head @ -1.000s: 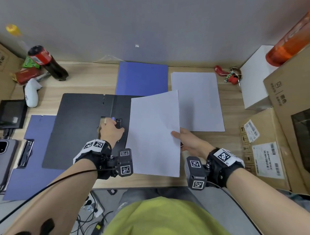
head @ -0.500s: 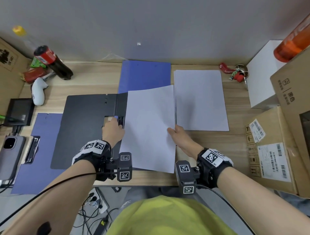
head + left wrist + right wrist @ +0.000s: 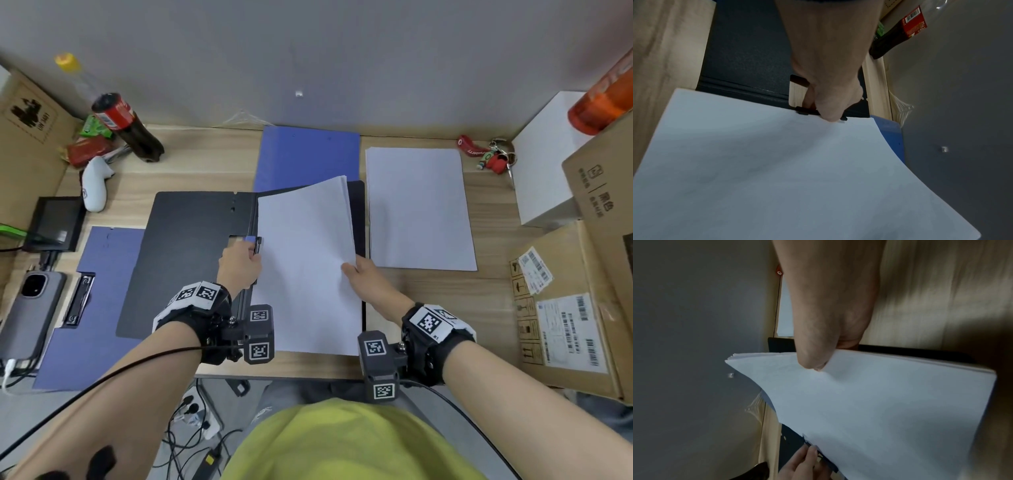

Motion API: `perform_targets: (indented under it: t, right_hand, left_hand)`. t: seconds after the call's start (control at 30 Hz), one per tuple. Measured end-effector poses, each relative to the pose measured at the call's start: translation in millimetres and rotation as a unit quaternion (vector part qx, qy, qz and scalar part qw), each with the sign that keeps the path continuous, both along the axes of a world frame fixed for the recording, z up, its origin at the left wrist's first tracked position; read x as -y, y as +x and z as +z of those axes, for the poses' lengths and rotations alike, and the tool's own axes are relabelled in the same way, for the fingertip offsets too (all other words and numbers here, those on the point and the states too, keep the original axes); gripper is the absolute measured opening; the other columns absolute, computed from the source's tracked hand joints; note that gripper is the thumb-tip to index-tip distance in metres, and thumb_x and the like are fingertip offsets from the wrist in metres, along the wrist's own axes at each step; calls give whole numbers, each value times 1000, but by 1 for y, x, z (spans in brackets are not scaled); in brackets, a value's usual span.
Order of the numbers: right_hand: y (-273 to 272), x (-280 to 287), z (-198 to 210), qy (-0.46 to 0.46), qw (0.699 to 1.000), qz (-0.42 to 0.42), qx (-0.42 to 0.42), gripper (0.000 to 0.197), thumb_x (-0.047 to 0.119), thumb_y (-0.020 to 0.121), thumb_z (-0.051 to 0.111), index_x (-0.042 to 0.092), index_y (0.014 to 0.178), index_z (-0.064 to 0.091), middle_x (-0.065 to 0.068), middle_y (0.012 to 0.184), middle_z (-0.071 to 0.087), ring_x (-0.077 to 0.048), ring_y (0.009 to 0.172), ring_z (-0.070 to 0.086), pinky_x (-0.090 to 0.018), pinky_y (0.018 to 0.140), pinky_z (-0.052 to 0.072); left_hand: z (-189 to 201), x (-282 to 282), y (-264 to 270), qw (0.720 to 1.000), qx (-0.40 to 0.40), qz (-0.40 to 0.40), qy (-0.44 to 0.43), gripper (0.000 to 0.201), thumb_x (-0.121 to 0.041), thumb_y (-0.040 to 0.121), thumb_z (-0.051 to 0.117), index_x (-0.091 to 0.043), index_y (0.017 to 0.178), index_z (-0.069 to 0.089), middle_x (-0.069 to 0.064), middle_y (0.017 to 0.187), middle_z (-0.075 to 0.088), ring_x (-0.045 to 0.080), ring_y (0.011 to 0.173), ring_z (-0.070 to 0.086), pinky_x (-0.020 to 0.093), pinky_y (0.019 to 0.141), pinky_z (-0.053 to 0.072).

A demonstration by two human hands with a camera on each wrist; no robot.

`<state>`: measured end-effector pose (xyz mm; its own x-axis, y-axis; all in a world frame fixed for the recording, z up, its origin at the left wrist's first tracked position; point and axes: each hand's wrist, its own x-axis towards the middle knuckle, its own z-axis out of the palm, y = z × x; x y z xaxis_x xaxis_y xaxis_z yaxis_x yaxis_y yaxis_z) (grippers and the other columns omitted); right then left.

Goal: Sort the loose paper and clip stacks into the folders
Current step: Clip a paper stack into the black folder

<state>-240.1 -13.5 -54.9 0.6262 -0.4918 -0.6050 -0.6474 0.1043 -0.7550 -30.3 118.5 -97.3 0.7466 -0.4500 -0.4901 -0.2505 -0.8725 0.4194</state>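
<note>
A black folder (image 3: 185, 260) lies open on the desk. My left hand (image 3: 239, 265) grips the folder's black clip (image 3: 257, 244) at the spine; the clip (image 3: 807, 112) also shows under my fingers in the left wrist view. My right hand (image 3: 359, 274) pinches the right edge of a white paper stack (image 3: 305, 267), thumb on top, with its left edge at the clip and its far right corner lifted. The stack (image 3: 879, 410) covers the folder's right half. A second paper stack (image 3: 419, 209) lies to the right.
A blue folder (image 3: 308, 157) lies behind the black one, another blue folder (image 3: 85, 308) with a clip at the left. A phone (image 3: 30, 308), cola bottle (image 3: 126, 126), keys (image 3: 489, 157) and cardboard boxes (image 3: 575, 308) ring the desk.
My right hand has carried the paper stack left and down onto the black folder's right half, its left edge now at the clip. My left hand stays on the clip.
</note>
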Motion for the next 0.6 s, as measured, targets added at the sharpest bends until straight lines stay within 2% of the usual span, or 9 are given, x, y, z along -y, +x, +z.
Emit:
perform_targets:
  t: [0.07,0.17,0.2,0.27,0.3,0.37,0.43,0.5,0.6]
  right_hand:
    - [6,-1,0,-2,1000,-12,0,32,16,101,32,6,124,51,-18,125,58,-32,117,53,-33,93,43]
    - [10,0,0,1,1000,-29,-2,24,13,100,32,6,113,52,-10,97,59,-32,99,54,-26,78,44]
    - [11,0,2,3,1000,-30,-1,25,12,100,32,7,114,51,-10,98,59,-32,100,54,-25,77,43]
    - [11,2,4,17,1000,-27,1,33,12,100,33,6,129,48,-11,122,59,-30,116,53,-29,90,43]
    - [11,3,3,27,999,-21,-1,37,14,101,34,8,136,42,-7,129,55,-25,121,51,-28,95,41]
    - [10,8,2,47,999,-17,-8,46,20,101,39,12,145,28,3,137,45,-15,121,46,-24,97,36]
    - [9,13,4,46,998,-42,-13,53,22,99,43,15,147,21,9,136,39,-12,120,41,-25,98,33]
    - [10,18,8,12,997,-81,2,50,19,98,44,16,144,26,10,133,37,-12,122,40,-27,97,34]
    - [18,16,15,11,992,-121,18,39,17,98,44,19,137,41,6,128,44,-14,120,45,-27,91,35]
  left_hand:
    - [0,0,1,1000,1,-4,-6,24,-15,93,49,-5,112,60,17,113,65,38,109,58,40,95,45]
    - [2,2,1,1000,12,-11,-10,5,-14,91,52,-11,93,56,16,104,68,37,101,60,38,89,46]
    - [2,3,1,1000,16,-12,-14,7,-15,89,54,-10,89,58,15,98,69,35,97,62,36,85,47]
    - [4,4,0,999,17,2,-31,10,-17,85,59,-11,77,62,8,81,69,29,84,62,32,75,47]
    - [5,3,-1,999,17,16,-43,12,-19,83,63,-16,72,60,4,76,67,26,80,59,29,72,45]
    - [4,0,2,997,-8,44,-61,11,-22,80,69,-21,86,60,-1,86,65,20,85,57,28,79,46]
    - [-2,-5,9,994,-65,53,-73,35,-22,80,70,-17,113,61,0,104,66,21,99,61,36,92,51]
    - [-5,-14,18,987,-107,66,-100,40,-18,83,66,-18,123,58,2,114,64,25,107,61,40,96,51]
    - [-3,-31,35,978,-106,99,-147,37,-14,88,58,-21,125,58,2,120,61,26,106,62,32,85,51]
